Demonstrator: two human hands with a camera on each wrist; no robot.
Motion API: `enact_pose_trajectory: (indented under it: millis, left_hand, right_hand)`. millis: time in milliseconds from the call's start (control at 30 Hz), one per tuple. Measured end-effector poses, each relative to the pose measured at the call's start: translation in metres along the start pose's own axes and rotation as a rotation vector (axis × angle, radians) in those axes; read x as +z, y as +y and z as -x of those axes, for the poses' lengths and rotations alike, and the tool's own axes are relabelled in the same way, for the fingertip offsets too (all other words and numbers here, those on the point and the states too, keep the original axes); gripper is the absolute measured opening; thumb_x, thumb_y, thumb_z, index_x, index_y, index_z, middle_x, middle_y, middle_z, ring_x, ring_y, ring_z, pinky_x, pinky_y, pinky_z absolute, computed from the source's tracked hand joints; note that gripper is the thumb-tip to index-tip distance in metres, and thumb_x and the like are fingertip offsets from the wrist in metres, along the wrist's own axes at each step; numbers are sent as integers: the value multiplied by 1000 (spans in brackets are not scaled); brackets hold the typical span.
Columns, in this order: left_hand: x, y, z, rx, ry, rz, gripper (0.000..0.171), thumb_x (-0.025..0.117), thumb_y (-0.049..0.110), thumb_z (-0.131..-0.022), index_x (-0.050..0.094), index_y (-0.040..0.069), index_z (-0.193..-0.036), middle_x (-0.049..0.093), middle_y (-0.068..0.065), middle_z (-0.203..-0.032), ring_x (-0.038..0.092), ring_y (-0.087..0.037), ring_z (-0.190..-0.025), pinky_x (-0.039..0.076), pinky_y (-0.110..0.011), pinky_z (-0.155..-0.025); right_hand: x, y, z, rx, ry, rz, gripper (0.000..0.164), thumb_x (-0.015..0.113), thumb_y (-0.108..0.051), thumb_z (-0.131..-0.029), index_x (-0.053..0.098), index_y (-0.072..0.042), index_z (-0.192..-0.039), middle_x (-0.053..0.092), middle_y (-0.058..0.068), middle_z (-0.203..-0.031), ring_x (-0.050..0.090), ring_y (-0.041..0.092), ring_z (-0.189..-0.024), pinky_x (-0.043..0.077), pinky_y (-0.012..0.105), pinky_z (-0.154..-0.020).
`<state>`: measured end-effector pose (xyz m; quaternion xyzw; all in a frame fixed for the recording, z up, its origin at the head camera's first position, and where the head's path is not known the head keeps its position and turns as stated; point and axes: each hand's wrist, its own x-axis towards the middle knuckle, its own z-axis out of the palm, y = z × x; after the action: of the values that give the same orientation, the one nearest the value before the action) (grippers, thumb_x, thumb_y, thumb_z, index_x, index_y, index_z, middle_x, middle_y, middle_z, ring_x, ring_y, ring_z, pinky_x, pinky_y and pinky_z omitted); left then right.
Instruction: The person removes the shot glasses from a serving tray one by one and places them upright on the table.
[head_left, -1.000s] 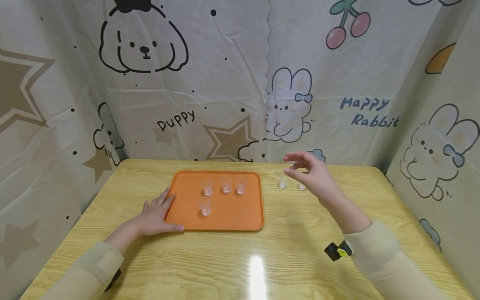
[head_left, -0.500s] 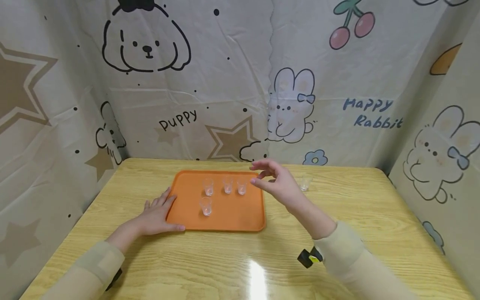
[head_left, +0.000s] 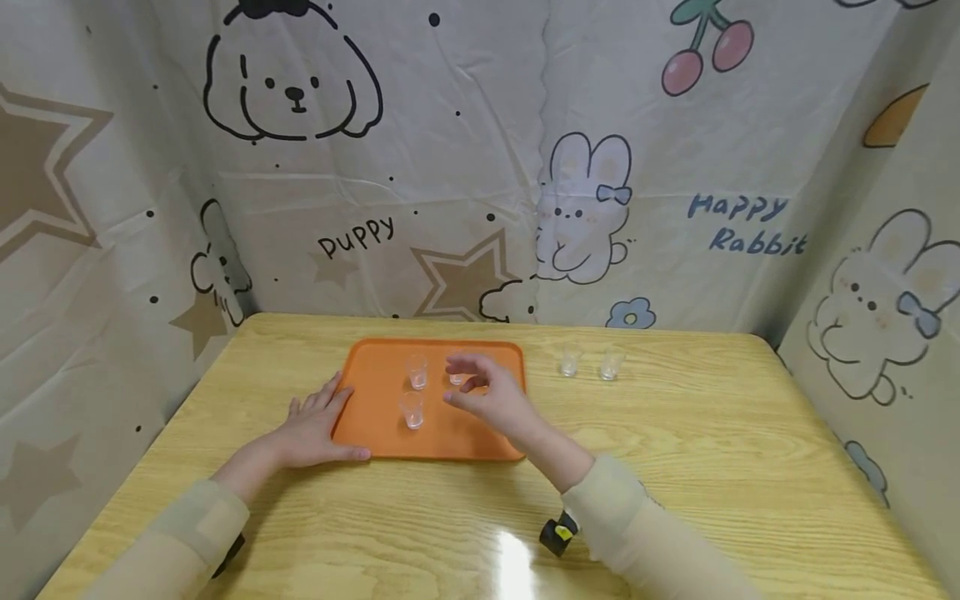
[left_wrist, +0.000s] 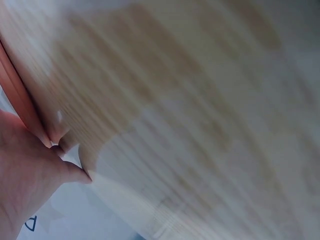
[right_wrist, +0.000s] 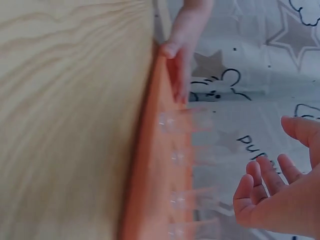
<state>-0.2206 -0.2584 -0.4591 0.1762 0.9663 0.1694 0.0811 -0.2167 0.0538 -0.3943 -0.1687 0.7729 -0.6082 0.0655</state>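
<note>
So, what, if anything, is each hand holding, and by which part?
The right hand holds nothing. The left hand lies spread against the orange tray at its near-left corner, touching without a clear grip.

The tabletop (head_left: 360,533) is pale yellow wood with wavy grain, its far corners rounded, a bright streak (head_left: 514,568) of reflected light showing at 6 o'clock. An orange tray (head_left: 450,442) lies flat on it around 11 o'clock. Around 1 o'clock, near the far edge, a clear glass (head_left: 570,364) stands upright; a second glass (head_left: 610,367) stands near it, on its 3 o'clock side.
</note>
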Motion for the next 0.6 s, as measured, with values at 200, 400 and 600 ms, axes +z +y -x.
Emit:
enact_pose_trajectory:
  millis: [200, 400, 600]
  left_hand:
    - [-1, 1, -1, 3, -7, 0, 117, 65, 72, -70, 21, -2, -148, 0, -22, -157, 15, -50, -137, 6, -75, -98]
    - [-1, 1, -1, 1, -10, -4, 117, 64, 72, -70, 21, -2, -148, 0, -22, -157, 14, -50, -137, 6, -75, -98]
    - [-1, 1, -1, 2, -14, 2, 117, 64, 73, -70, 21, -3, -148, 0, -22, -157, 14, -50, -137, 6, -75, -98]
  right_hand:
    - [20, 23, -10, 7, -15, 9, 44, 73, -7, -81, 58, -3, -123, 62, 17, -119, 55, 18, -83, 46, 25, -72]
    - [37, 42, -18, 34, -46, 27, 45, 73, -13, -83, 57, -2, -124, 63, 14, -118, 55, 22, -92, 45, 28, -79]
    - [49, 51, -24, 65, -52, -17, 48, 74, -11, -81, 57, -2, -125, 65, 14, -113, 58, 21, -93, 46, 27, -79]
